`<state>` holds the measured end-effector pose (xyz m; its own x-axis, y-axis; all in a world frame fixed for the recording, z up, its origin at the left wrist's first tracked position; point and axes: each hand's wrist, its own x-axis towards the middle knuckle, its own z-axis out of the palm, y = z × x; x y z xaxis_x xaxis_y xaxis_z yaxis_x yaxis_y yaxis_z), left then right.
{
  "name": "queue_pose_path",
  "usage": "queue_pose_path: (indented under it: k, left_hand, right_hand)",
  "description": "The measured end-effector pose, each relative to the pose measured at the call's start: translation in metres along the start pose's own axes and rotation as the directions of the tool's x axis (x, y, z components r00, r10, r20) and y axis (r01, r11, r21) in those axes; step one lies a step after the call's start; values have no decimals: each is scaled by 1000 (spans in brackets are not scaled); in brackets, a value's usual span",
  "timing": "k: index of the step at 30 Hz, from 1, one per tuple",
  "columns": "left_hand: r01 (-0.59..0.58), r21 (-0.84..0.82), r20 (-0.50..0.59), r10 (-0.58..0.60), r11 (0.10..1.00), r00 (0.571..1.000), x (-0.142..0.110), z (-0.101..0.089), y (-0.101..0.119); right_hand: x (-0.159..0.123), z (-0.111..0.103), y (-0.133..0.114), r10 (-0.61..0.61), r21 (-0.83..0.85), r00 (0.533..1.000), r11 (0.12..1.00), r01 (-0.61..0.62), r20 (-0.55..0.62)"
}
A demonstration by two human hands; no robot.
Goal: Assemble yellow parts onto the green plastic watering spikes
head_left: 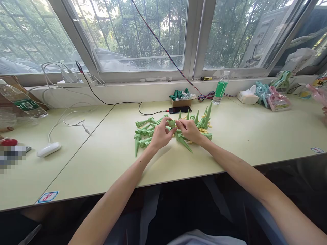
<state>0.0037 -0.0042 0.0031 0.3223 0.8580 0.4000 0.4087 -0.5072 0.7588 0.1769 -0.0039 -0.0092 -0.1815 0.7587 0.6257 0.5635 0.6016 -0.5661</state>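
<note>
My left hand is closed around a green plastic watering spike, its ridged round end turned up. Right beside it, my right hand pinches at the side of that spike; whatever sits between its fingertips is too small and hidden to make out. Under and around both hands lies a pile of similar green spikes. One cone-shaped spike points toward the front edge at the left of the pile. To the right, several spikes stand point up, with small yellow plastic pieces among them.
Behind the pile lie a black phone on a cable and a small cardboard box. A water bottle, a tissue pack and plastic clips stand at the right. A white device with cables lies left.
</note>
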Motion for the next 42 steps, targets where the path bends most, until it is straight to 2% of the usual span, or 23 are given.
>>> queue_pose_path:
  k: [42]
  left_hand:
    - [5, -8, 26, -5, 1000, 1000, 0, 0, -2]
  right_hand:
    - [0, -1, -1, 11, -5, 1000, 1000, -11, 22]
